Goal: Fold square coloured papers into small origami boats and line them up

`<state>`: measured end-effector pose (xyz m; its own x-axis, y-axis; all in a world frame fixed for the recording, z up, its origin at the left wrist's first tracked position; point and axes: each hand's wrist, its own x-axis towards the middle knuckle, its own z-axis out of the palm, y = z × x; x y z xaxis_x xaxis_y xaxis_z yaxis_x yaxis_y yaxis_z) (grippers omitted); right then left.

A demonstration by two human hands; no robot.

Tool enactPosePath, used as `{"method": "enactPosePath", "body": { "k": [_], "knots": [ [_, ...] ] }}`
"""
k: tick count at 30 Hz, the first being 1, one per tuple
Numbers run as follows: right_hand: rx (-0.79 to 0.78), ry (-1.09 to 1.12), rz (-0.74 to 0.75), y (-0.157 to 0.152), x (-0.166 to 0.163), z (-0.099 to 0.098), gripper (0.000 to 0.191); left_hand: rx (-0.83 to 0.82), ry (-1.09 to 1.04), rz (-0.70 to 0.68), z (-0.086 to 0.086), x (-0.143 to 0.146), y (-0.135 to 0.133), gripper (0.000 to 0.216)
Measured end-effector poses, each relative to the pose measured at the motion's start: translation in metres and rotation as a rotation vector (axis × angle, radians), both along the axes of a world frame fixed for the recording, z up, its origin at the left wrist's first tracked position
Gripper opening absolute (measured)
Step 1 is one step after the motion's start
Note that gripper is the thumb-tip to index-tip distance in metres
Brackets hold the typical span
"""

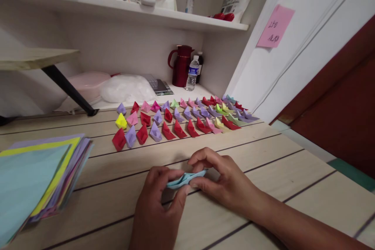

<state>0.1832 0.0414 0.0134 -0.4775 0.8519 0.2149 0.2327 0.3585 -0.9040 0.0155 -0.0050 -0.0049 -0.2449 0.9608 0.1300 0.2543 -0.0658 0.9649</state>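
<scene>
A light blue folded paper boat (pixel 185 179) is pinched between both hands, just above the striped wooden table (pixel 117 207). My left hand (pixel 162 193) grips its left end between thumb and fingers. On the other end, my right hand (pixel 218 177) has its thumb against the near side and its curled fingers at the far side. Beyond the hands stand rows of small folded paper boats in red, purple, pink, yellow and green, among them a red boat (pixel 118 139) and a yellow boat (pixel 121 121).
A stack of coloured paper sheets (pixel 32 179) lies at the left. Behind the boats are a dark red jug (pixel 181 66), a water bottle (pixel 192 74) and a white plastic bag (pixel 125 89). A shelf (pixel 117 8) runs above; a black table leg (pixel 68 90) stands at left.
</scene>
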Motion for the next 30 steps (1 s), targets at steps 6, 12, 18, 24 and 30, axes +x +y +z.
{"method": "enactPosePath", "body": {
  "k": [6, 12, 18, 24, 30],
  "knots": [
    [-0.422, 0.234, 0.026, 0.004, -0.003, -0.003, 0.056, -0.154, -0.132, -0.098, 0.008, -0.006, 0.003, 0.009],
    [-0.516, 0.372, 0.050, 0.008, -0.001, -0.004, 0.047, -0.263, -0.226, -0.049, 0.012, -0.012, 0.004, 0.019],
    [-0.585, 0.393, 0.060, 0.006, -0.007, -0.004, 0.048, -0.212, -0.234, -0.052, 0.012, -0.009, 0.003, 0.020],
    [-0.556, 0.287, -0.042, 0.000, -0.010, -0.008, 0.028, -0.172, -0.152, -0.081, 0.010, -0.007, 0.000, 0.028],
    [-0.710, 0.500, -0.038, 0.002, -0.010, -0.007, 0.031, -0.193, -0.107, -0.141, 0.006, -0.019, 0.002, 0.044]
  ]
}}
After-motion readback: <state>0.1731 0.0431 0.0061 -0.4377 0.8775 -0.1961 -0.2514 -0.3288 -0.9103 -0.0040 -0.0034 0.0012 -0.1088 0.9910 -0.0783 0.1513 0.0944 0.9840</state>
